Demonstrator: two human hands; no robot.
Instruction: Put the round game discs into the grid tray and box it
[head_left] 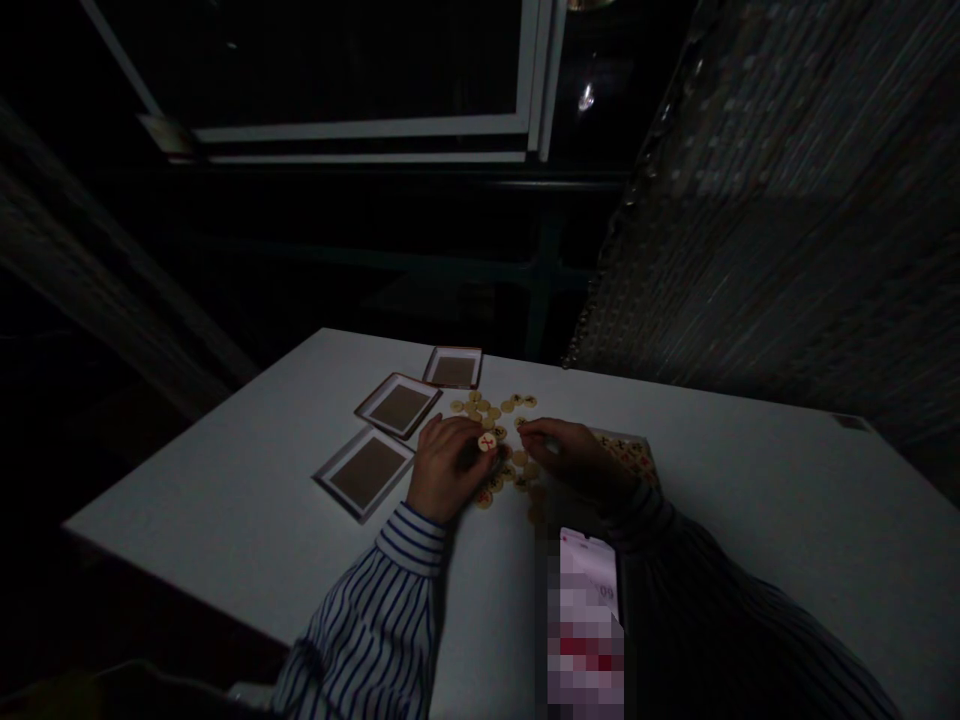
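My left hand (448,467) is closed over the table, with a round xiangqi piece (487,441) between thumb and fingers. A red character shows on its face. To its right, my right hand (566,452) is pinched, its fingertips at another xiangqi piece (520,424) with a dark mark. Below and between both hands lie several loose pale xiangqi pieces (519,458), some face up with characters, others blank side up. A flat tray of pieces (634,455) with red and dark characters lies beyond my right wrist, partly hidden by it.
Three shallow framed boxes or lids (365,470) with brown insides lie to the left on the white table (225,460). A lit phone (589,600), partly pixelated, is at the near edge between my forearms. Bead curtains (750,200) hang at the right. The room is dim.
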